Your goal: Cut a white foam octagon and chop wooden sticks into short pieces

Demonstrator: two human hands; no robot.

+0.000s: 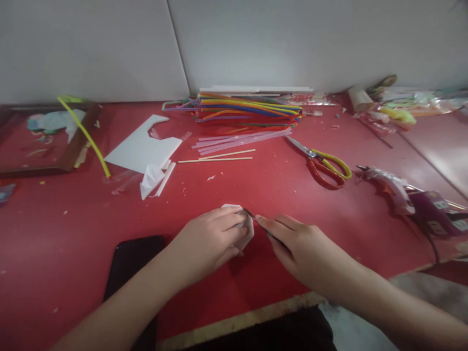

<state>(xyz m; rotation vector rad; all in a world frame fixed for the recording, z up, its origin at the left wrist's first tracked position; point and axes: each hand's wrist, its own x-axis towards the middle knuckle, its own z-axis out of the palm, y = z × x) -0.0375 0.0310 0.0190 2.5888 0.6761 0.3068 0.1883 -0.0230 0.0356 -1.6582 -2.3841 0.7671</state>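
Near the front edge of the red desk (263,183), the left hand (215,235) held a small white piece (249,234), while the right hand (298,241) gripped a slim dark tool (249,213), its tip at the piece's edge. A black phone (135,258) lay to the left; scissors (311,154) lay farther back.

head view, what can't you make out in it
In the head view:
- White piece: full shape hidden by the left hand.
- Dark tool: its handle is covered by the right hand, so its kind is unclear.
- Black slab: partly hidden by the left forearm.
- Tray: cut off by the left edge, contents blurred.
- Purple item: markings too blurred to read.
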